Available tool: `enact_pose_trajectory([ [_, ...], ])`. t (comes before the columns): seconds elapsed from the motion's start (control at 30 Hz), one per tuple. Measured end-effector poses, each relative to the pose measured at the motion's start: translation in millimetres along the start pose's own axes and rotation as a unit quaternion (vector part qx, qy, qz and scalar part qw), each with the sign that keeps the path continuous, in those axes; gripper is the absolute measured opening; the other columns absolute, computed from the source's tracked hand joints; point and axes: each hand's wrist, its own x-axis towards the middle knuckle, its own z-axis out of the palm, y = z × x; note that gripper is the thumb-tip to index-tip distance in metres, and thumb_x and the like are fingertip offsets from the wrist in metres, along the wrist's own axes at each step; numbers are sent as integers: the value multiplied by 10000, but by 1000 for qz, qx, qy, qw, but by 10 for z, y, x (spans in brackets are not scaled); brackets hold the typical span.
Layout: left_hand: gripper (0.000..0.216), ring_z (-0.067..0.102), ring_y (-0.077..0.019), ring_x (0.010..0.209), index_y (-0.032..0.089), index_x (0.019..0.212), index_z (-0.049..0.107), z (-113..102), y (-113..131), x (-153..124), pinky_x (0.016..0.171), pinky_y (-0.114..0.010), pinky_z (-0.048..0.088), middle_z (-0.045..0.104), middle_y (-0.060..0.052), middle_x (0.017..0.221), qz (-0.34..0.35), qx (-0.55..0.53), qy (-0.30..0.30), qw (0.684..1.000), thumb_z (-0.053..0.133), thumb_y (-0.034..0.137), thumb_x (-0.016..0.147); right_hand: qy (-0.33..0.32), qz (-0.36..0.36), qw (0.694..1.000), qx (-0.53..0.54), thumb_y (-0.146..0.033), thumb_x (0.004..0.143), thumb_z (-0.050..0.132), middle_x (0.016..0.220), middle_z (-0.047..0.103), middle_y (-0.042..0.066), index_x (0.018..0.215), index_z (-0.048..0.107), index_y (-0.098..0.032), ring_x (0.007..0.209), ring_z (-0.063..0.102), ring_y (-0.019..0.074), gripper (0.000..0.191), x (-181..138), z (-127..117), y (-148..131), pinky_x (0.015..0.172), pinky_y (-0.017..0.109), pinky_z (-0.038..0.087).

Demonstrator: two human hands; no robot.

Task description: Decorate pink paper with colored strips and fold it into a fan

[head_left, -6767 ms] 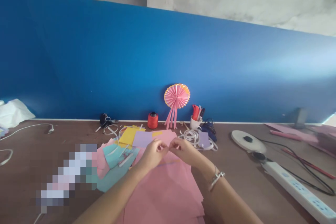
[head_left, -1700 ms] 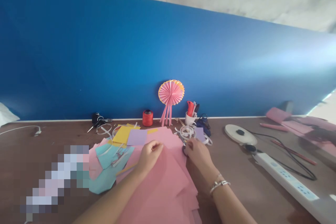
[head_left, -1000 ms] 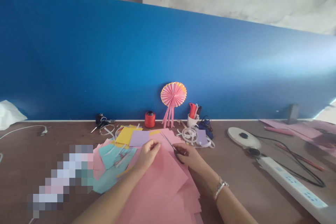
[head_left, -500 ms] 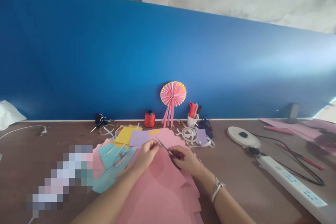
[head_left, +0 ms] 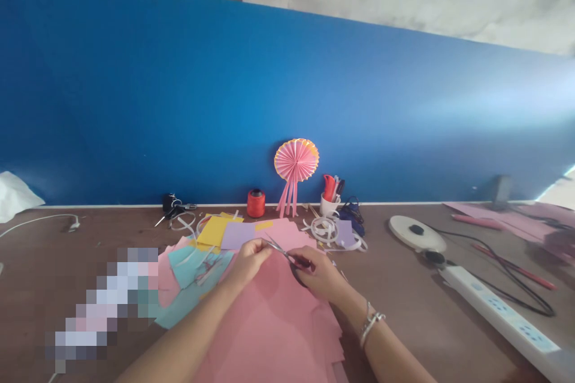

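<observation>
My right hand (head_left: pixel 314 270) grips a pair of dark-handled scissors (head_left: pixel 282 251), its fingers around the handles. The blades point up and left, slightly apart, close to the fingertips of my left hand (head_left: pixel 252 260). Thumb and forefinger of that hand are pinched together; whatever sits between them is too small to make out. Both hands are above a stack of pink paper sheets (head_left: pixel 269 335). Beyond them, a pink pleated paper rosette (head_left: pixel 296 161) with hanging strips leans against the blue partition.
Turquoise paper (head_left: pixel 179 305), yellow paper (head_left: pixel 216 231) and purple paper (head_left: pixel 237 236) lie to the left. Along the back stand a red thread spool (head_left: pixel 256 204) and a white pen cup (head_left: pixel 329 206). A power strip (head_left: pixel 498 314) and a white round base (head_left: pixel 406 239) are at right.
The scissor blades now show a small gap where they looked closer together before. Both hands stay in nearly the same place.
</observation>
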Motion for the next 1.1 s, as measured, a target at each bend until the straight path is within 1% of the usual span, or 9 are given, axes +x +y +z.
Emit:
enact_pose_trajectory([
  [0.37, 255, 592, -207, 749, 143, 735, 656, -18, -18, 0, 706, -291, 424, 653, -27, 690, -6, -27, 1, 1000, 634, 388, 671, 5, -11, 1000, -1, -126, 708, 507, 798, 587, 20, 985, 641, -202, 703, 510, 129, 317, -3, -15, -69, 668, 244, 413],
  [0.7, 252, 594, -211, 755, 150, 697, 644, -26, -19, 8, 708, -286, 424, 650, -27, 670, -7, -35, 2, 999, 657, 400, 663, 4, -5, 1000, 6, -136, 711, 507, 785, 572, 21, 970, 645, -201, 691, 502, 127, 300, 3, -5, -40, 658, 245, 414],
  [0.87, 280, 591, -206, 742, 144, 709, 647, -21, -20, 2, 693, -283, 423, 652, -29, 686, -15, -35, 4, 999, 660, 418, 654, 4, 2, 1000, 6, -133, 707, 505, 757, 564, 17, 952, 649, -195, 683, 502, 129, 291, 3, -2, -36, 656, 252, 417],
  [1.1, 268, 568, -171, 686, 145, 696, 640, -15, 2, -5, 674, -268, 409, 631, -16, 666, -10, -38, -2, 999, 660, 410, 660, 15, 13, 1000, 17, -140, 694, 512, 761, 612, 25, 926, 661, -186, 687, 537, 136, 279, 27, 10, -10, 654, 260, 437],
])
